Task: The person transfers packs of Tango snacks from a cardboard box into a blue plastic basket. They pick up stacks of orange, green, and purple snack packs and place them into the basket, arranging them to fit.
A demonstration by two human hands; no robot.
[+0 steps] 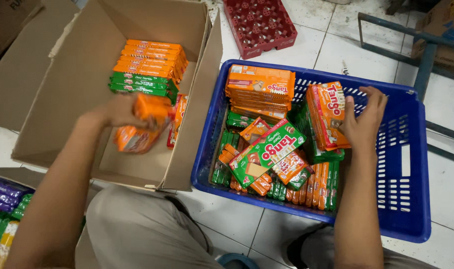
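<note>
My left hand point(118, 110) is inside an open cardboard box point(62, 79), closed on a bundle of orange snack packets point(142, 124), blurred by motion. A neat stack of orange and green packets point(147, 67) lies at the box's far side. My right hand point(364, 122) reaches into a blue plastic crate point(411, 164) and grips a stack of orange packets point(326, 117) standing on edge. The crate holds several more orange and green packets, one large green packet point(266, 152) lying on top.
A red plastic tray point(259, 25) lies on the white tiled floor beyond the crate. A blue metal frame point(426, 55) stands at the right. Purple, green and yellow packets point(2, 209) sit at the lower left. My knees are at the bottom.
</note>
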